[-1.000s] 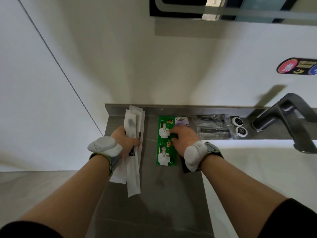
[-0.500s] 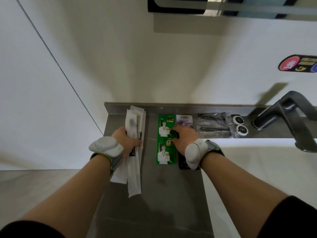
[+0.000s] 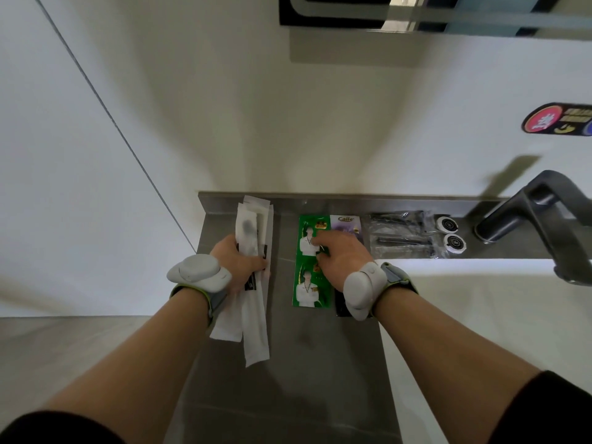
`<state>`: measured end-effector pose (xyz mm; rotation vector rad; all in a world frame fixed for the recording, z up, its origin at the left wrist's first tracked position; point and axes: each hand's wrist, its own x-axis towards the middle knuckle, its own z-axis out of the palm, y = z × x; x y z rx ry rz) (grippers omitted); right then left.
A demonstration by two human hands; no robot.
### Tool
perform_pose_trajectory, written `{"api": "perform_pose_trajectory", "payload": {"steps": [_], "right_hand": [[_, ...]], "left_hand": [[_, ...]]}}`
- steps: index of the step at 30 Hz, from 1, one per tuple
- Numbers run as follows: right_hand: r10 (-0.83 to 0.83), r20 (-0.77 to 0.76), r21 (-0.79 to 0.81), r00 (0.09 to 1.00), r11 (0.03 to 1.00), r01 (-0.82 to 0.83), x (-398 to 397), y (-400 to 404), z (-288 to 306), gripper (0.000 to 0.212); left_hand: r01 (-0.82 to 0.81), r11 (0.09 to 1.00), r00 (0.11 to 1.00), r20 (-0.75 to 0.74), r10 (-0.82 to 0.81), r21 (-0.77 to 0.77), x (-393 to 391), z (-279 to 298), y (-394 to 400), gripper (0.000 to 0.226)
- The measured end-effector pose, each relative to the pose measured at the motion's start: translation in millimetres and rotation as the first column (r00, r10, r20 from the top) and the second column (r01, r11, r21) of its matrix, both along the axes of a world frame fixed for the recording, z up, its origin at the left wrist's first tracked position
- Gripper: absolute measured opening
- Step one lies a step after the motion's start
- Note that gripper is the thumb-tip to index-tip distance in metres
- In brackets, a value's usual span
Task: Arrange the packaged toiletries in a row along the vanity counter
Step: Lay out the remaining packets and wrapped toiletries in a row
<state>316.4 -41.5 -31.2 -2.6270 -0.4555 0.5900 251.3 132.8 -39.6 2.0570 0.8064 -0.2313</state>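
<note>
Partly done, judging by the layout. On the counter [image 3: 288, 395], lined along the back wall: green packet [image 3: 309, 283], purple packet [image 3: 347, 224] touching its side, clear bags [image 3: 400, 233] just beside, two round caps [image 3: 450, 233] near the tap [image 3: 525, 213]. Left hand [image 3: 238, 262] closed around the white packets [image 3: 254, 315], not yet laid out. Right hand [image 3: 341, 257] spread flat, fingers pressing the green and purple packets, gripping nothing. Still left: spacing the white packets into the row.

Left hand [image 3: 238, 262] clenched, right hand [image 3: 341, 256] flat, fingers spread
</note>
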Motion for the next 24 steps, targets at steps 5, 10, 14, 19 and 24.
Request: {"api": "perform_pose_trajectory", "payload": {"steps": [5, 10, 14, 19, 24], "right_hand": [[-0.068, -0.228, 0.211, 0.971, 0.97, 0.118, -7, 19, 20, 0.034], [-0.041, -0.605, 0.41, 0.795, 0.84, 0.355, -14, 34, 32, 0.021], [-0.071, -0.593, 0.389, 0.802, 0.847, 0.362, -15, 40, 29, 0.017], [-0.078, -0.574, 0.384, 0.815, 0.853, 0.352, -17, 49, 27, 0.015], [-0.148, -0.549, 0.381, 0.822, 0.832, 0.404, -17, 57, 22, 0.015]], "left_hand": [[-0.021, 0.99, 0.995, 0.09, 0.033, -0.14, -5, 15, -5, 0.036], [-0.02, 0.968, 0.987, 0.15, 0.059, -0.25, -10, 29, -4, 0.034], [-0.006, 0.959, 0.983, 0.172, 0.057, -0.282, -15, 32, -1, 0.037], [-0.054, 0.963, 0.976, 0.188, 0.107, -0.265, -21, 31, 8, 0.035], [-0.086, 0.948, 0.976, 0.164, 0.142, -0.306, -27, 28, 22, 0.028]]}}
